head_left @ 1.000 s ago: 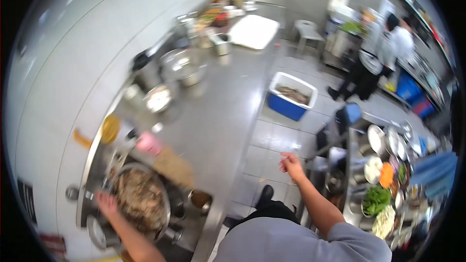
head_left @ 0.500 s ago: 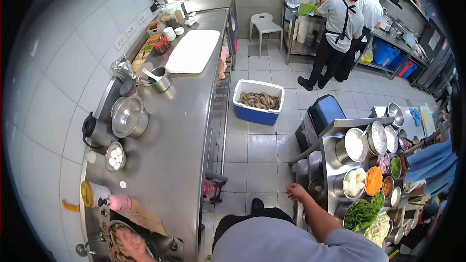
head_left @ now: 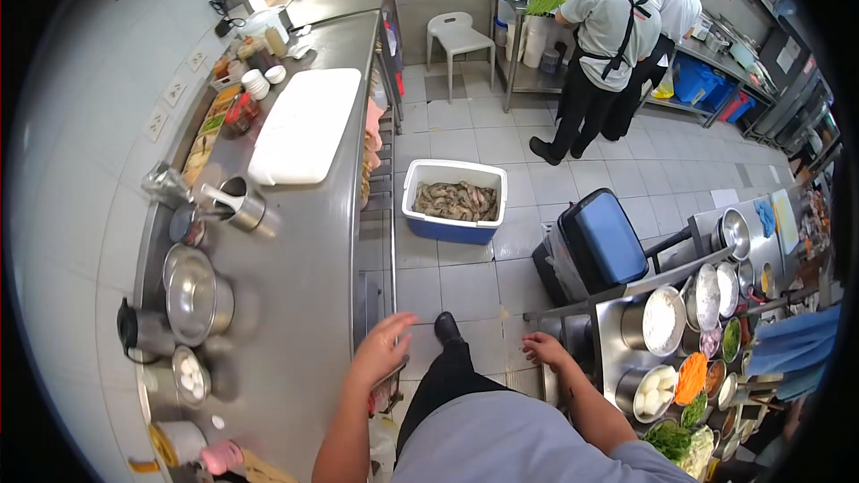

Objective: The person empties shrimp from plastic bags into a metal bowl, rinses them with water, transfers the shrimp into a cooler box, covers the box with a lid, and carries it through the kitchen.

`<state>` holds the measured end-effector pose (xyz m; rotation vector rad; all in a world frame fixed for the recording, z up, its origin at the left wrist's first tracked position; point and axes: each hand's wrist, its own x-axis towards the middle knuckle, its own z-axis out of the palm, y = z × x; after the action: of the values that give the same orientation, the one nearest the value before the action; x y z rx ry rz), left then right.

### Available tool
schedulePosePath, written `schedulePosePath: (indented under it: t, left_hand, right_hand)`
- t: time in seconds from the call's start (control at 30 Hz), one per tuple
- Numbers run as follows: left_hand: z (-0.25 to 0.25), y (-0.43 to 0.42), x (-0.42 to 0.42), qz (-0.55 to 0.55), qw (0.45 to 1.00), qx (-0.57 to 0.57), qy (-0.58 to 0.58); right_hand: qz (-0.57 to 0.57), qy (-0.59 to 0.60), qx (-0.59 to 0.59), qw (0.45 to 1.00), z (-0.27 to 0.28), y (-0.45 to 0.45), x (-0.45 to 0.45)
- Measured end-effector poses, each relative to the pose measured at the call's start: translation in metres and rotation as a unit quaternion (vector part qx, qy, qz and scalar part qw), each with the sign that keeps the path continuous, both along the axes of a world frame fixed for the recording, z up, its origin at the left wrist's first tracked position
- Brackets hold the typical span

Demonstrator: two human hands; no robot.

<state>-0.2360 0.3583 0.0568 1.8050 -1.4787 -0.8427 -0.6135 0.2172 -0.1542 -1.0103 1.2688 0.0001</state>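
My left hand [head_left: 385, 346] hangs in the air beside the front edge of the steel counter [head_left: 309, 304]. Its fingers are stretched and apart, with nothing in them. Over the floor at the right, near the corner of the steel prep station [head_left: 608, 317], my right hand [head_left: 544, 349] hangs loose, fingers slightly bent and holding nothing. Ahead on the floor stands a blue-and-white cooler box [head_left: 456, 231], open at the top. Greyish-brown shrimp [head_left: 455, 200] fill much of it.
Steel bowls [head_left: 199, 297], a bowl of eggs [head_left: 190, 376] and a white cutting board [head_left: 309, 125] sit on the left counter. A blue-lidded bin [head_left: 604, 241] and pots of vegetables [head_left: 691, 378] flank the right. Two co-workers [head_left: 608, 45] stand at the back near a stool [head_left: 461, 40].
My left hand has left the bowl of food in the sink and swung out beside the counter. The view has moved forward, and the cooler box appears closer. My right hand stays empty.
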Motion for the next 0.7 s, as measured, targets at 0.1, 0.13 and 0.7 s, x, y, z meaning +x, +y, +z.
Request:
schedulePosePath:
  t: [0.1,0.13,0.7]
  left_hand:
    - [-0.033,-0.067,0.061,0.025,0.999,-0.036,0.001]
    - [-0.037,-0.092,0.08,0.018,0.998,-0.054,-0.031]
    - [-0.047,-0.343,0.227,-0.111,0.949,-0.038,-0.292]
  right_hand:
    - [-0.041,0.047,0.003,0.998,0.01,-0.036,-0.006]
    - [-0.052,0.072,-0.004,0.996,0.015,-0.049,-0.003]
    - [-0.072,0.078,0.055,0.993,-0.1,-0.296,0.096]
